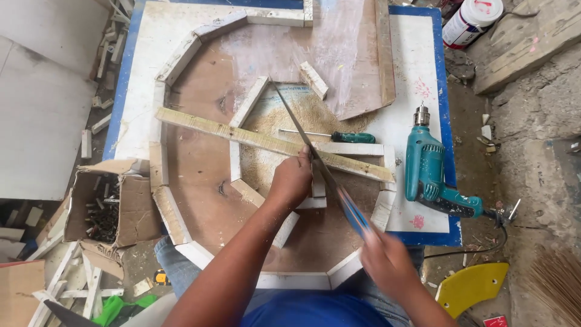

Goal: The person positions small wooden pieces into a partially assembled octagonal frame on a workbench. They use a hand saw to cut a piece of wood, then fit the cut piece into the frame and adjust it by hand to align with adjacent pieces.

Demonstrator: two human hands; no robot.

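My right hand (387, 260) has its fingers wrapped tight around the blue-striped handle of a long thin steel handsaw (315, 154), whose blade runs up toward eleven o'clock and is blurred near the grip. My left hand (292, 180) sits just at nine o'clock of the blade, fingers curled down and pressing on the long pale wooden strip (266, 142) that lies slanted across the work. The blade crosses that strip right beside my left fingers; how deep the cut has gone I cannot tell, though loose sawdust (284, 124) is heaped under it. Around them, short white-painted wooden blocks (175, 60) ring most of the round brown plywood board (200, 175), with smaller blocks forming an inner frame, so I judge the ring largely laid and the cross strip not yet trimmed. On the white, blue-edged bench (417, 72), a green-handled screwdriver (336, 137) lies at twelve o'clock of my left hand, a teal electric drill (426, 172) at three o'clock, and a torn cardboard box of dark screws (109, 206) at nine.
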